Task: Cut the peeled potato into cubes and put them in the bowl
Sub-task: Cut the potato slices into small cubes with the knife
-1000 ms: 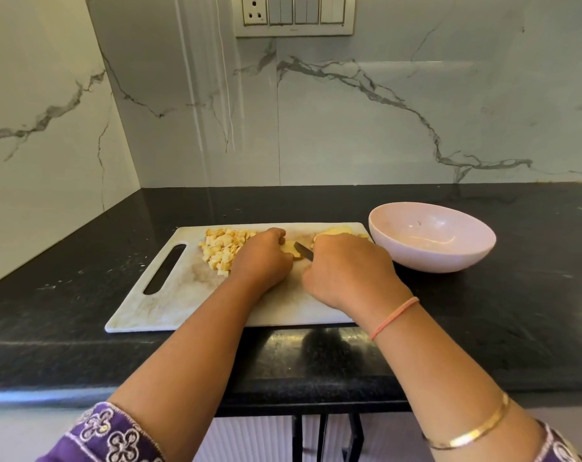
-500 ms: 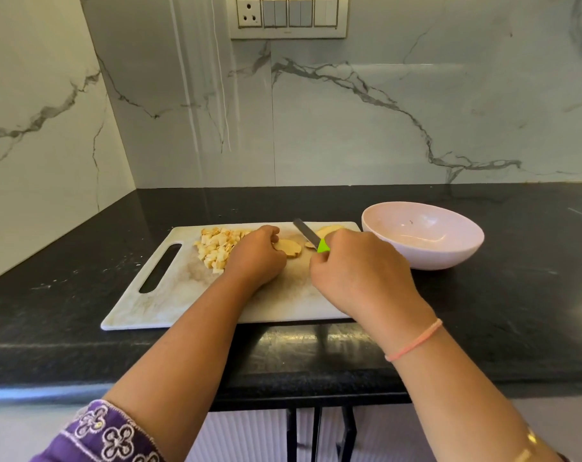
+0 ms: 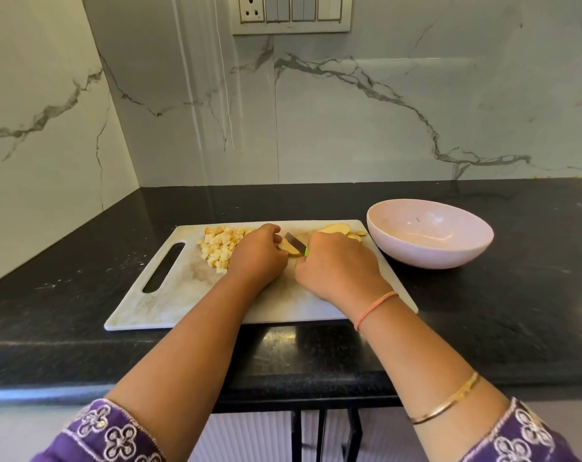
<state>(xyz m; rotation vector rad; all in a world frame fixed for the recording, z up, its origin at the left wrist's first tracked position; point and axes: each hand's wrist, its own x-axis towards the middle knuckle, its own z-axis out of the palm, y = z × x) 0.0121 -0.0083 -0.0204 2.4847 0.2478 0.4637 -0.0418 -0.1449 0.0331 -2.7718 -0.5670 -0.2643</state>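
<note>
Left hand (image 3: 258, 258) fingers (image 3: 271, 230) hold potato slice (image 3: 290, 251) — right hand (image 3: 336, 266) fingers (image 3: 317, 243) grip knife (image 3: 295, 242).

Handle of knife (image 3: 295, 242) hidden inside right hand (image 3: 336, 268); potato slice (image 3: 290, 252) partly covered by left hand (image 3: 258, 258); switch panel (image 3: 291, 15) cropped at top.
</note>
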